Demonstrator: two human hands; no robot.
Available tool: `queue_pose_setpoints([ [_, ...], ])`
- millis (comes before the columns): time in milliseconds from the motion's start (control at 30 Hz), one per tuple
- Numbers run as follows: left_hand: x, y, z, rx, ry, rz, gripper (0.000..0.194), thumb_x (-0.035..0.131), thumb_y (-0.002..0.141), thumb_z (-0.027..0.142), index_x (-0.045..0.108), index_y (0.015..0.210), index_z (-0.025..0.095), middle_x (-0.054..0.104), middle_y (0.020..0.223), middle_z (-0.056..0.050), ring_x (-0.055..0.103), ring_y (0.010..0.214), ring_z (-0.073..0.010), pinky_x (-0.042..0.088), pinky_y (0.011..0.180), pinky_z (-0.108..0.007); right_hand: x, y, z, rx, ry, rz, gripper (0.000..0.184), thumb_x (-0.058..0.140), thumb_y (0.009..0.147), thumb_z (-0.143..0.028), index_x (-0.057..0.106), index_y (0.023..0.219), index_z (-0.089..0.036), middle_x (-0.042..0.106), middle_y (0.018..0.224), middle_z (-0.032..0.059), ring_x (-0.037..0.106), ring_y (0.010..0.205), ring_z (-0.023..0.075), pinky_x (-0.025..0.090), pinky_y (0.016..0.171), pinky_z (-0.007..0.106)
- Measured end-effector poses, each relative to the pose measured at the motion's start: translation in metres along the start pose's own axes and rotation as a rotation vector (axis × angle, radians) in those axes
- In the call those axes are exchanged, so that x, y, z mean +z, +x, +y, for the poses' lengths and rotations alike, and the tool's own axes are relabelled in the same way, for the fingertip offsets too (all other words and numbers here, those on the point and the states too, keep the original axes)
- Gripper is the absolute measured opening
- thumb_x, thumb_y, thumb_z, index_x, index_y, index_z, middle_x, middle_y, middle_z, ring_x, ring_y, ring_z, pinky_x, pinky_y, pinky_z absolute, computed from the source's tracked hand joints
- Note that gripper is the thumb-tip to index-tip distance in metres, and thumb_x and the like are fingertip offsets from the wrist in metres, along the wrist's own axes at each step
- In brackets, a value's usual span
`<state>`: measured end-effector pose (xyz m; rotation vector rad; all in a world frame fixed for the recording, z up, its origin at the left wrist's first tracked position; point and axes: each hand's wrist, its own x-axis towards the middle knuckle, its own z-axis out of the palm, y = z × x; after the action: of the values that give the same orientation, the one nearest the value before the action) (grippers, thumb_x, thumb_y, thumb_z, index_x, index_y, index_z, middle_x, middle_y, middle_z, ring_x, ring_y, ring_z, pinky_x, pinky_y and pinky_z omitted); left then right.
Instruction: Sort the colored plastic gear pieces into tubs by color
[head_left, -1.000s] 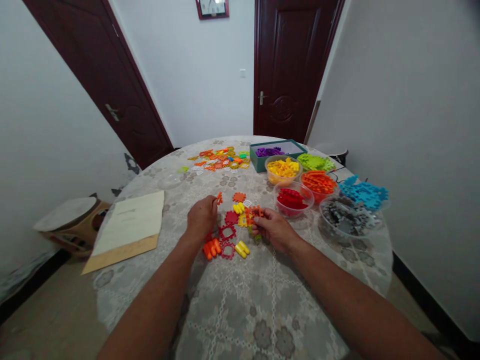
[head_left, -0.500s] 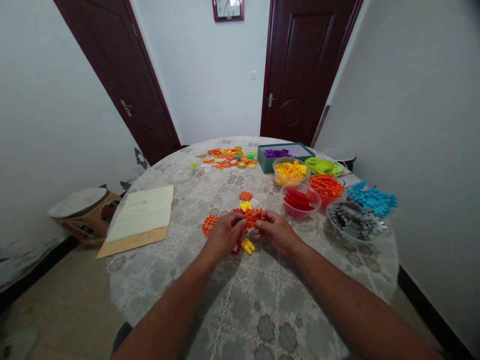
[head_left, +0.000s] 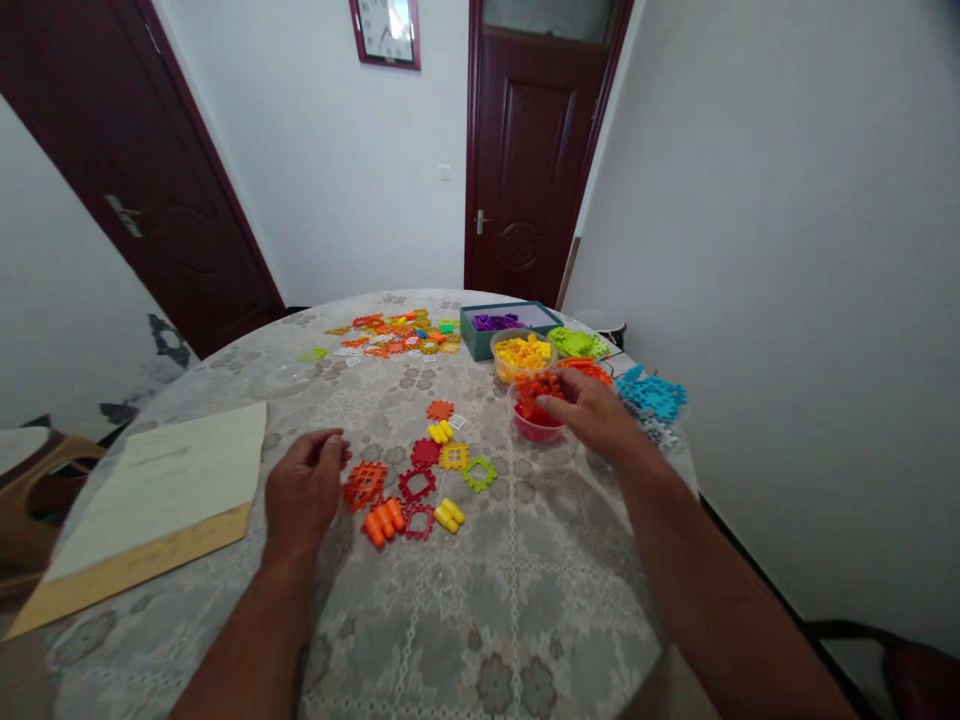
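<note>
My right hand [head_left: 592,408] is at the bowls, fingers closed on an orange interlocking block piece [head_left: 538,392] above a clear bowl of red pieces [head_left: 534,432]. Left of the loose pieces, my left hand [head_left: 306,485] rests with its fingers curled in and nothing visible in them. Nearest to it lie an orange lattice piece [head_left: 366,484] and an orange ribbed piece [head_left: 385,521]. Beside these are a dark red square frame [head_left: 430,487], a solid red square [head_left: 426,453], a yellow window piece [head_left: 454,457], a lime green frame [head_left: 491,474] and a yellow ribbed piece [head_left: 449,515].
On the right stand bowls of yellow [head_left: 523,355], orange and grey pieces, with green pieces [head_left: 577,343] and blue pieces [head_left: 651,393] heaped there. A green box [head_left: 480,345] holds purple pieces. Mixed pieces [head_left: 397,330] are spread at the back. Paper [head_left: 172,470] lies left.
My hands have parted. The right went right to the red bowl with the orange piece; the left let go and drew left. The view has turned right, and the loose pieces are uncovered.
</note>
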<state>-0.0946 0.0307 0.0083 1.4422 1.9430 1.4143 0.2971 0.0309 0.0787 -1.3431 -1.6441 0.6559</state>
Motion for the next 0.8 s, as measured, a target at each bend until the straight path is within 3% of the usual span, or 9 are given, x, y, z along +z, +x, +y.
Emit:
queue_pose_setpoints([
  [133,-0.004,0.020,-0.030,-0.017,0.008,0.106,0.035,0.059,0.088,0.045,0.075,0.110,0.024,0.078,0.090,-0.002,0.076,0.087,-0.0227,0.060,0.080,-0.035,-0.068,0.038,0.018,-0.007,-0.586,0.209,0.028,0.067,0.090,-0.031,0.073,0.114,-0.017,0.077,0.102,0.0082,0.067,0.085,0.0204,0.050,0.077,0.030],
  [233,-0.004,0.027,-0.043,-0.035,0.025,0.133,0.033,0.059,0.087,0.043,0.075,0.108,0.023,0.078,0.087,-0.002,0.076,0.087,-0.0235,0.060,0.080,-0.035,-0.093,0.058,0.039,0.038,-0.903,0.198,0.029,0.066,0.091,-0.025,0.073,0.117,-0.015,0.078,0.106,0.0117,0.070,0.092,0.0227,0.049,0.082,0.030],
  [400,-0.002,0.029,-0.046,-0.061,0.043,0.124,0.029,0.060,0.086,0.039,0.076,0.105,0.024,0.078,0.085,-0.002,0.075,0.085,-0.0232,0.058,0.084,-0.037,-0.091,0.059,0.065,0.060,-1.172,0.001,0.028,0.058,0.095,-0.017,0.073,0.119,-0.012,0.077,0.115,0.0178,0.072,0.103,0.0249,0.049,0.089,0.030],
  [500,-0.001,0.028,-0.046,-0.063,0.039,0.125,0.027,0.059,0.086,0.037,0.076,0.103,0.023,0.077,0.083,-0.002,0.075,0.084,-0.0226,0.058,0.084,-0.036,-0.085,0.052,0.075,0.048,-1.239,0.007,0.030,0.054,0.098,-0.017,0.071,0.120,-0.010,0.074,0.118,0.0208,0.071,0.106,0.0264,0.050,0.090,0.031],
  [667,0.005,0.025,-0.048,-0.072,-0.007,0.118,0.030,0.058,0.086,0.035,0.076,0.105,0.021,0.078,0.087,-0.004,0.074,0.083,-0.0207,0.057,0.073,-0.030,-0.094,0.051,0.090,0.016,-1.175,-0.053,0.039,0.058,0.093,-0.020,0.070,0.129,-0.012,0.074,0.125,0.0178,0.071,0.108,0.0279,0.052,0.095,0.035],
  [800,0.009,0.023,-0.047,-0.063,-0.048,0.103,0.030,0.057,0.087,0.034,0.075,0.106,0.019,0.078,0.088,-0.005,0.073,0.079,-0.0197,0.056,0.072,-0.029,-0.103,0.052,0.093,0.022,-1.131,-0.125,0.040,0.060,0.091,-0.022,0.072,0.129,-0.013,0.076,0.122,0.0163,0.073,0.097,0.0270,0.054,0.091,0.036],
])
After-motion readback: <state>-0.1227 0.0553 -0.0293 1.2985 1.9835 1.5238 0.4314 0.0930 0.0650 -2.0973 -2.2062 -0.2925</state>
